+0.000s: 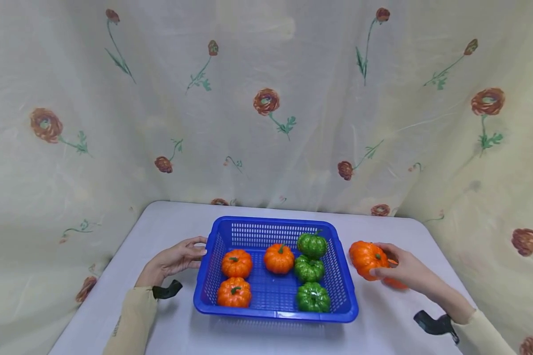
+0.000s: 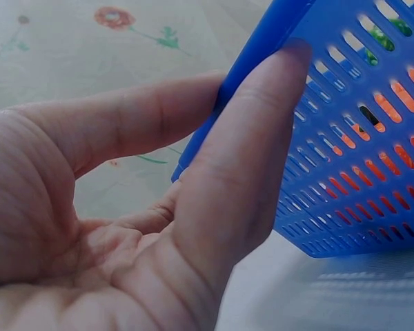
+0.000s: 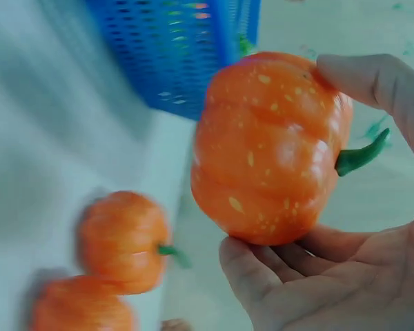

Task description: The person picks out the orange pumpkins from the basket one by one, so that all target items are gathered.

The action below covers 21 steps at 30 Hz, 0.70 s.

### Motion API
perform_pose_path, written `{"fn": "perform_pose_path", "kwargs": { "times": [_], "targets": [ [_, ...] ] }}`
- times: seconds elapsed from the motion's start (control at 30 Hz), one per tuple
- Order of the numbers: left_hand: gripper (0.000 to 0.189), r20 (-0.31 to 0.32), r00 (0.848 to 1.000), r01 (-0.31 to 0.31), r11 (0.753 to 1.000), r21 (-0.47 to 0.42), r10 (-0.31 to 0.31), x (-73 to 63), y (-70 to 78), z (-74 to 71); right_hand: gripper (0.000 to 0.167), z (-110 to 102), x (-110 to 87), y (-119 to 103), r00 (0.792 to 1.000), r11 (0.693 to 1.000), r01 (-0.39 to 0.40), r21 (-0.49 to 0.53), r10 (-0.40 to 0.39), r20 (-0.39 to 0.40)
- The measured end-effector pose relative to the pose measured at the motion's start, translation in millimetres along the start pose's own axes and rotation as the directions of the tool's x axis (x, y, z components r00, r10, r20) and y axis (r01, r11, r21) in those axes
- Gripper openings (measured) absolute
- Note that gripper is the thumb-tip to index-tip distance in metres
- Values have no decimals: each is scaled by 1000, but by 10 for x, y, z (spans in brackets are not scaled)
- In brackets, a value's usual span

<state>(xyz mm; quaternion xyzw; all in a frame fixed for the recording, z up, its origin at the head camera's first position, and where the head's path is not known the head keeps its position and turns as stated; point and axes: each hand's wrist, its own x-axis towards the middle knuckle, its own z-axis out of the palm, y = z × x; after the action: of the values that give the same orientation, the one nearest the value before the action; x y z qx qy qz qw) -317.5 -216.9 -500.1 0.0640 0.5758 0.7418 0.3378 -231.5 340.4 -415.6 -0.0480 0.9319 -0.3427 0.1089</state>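
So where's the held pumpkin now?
In the head view, the held pumpkin is in the right grip, right of the blue basket; in the right wrist view, two more pumpkins lie to its lower left.

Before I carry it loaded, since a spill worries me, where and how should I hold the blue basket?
Probably take the blue basket by its rim at both short ends, coming from left and right: the rim forms a lip, and pumpkins lie towards each end, so paired support should balance it.
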Motion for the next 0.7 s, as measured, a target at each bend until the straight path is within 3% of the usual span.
{"fn": "perform_pose_path", "kwargs": {
  "times": [0.47,0.7],
  "targets": [
    [36,23,1000,-5,1000,-10,5,-30,24,5,89,276,137,604,990,989,-141,-41,140,-19],
    [39,-1,1000,-8,1000,4,8,1,-4,-1,85,321,168,669,994,993,-98,-73,94,-59]
  ]
}}
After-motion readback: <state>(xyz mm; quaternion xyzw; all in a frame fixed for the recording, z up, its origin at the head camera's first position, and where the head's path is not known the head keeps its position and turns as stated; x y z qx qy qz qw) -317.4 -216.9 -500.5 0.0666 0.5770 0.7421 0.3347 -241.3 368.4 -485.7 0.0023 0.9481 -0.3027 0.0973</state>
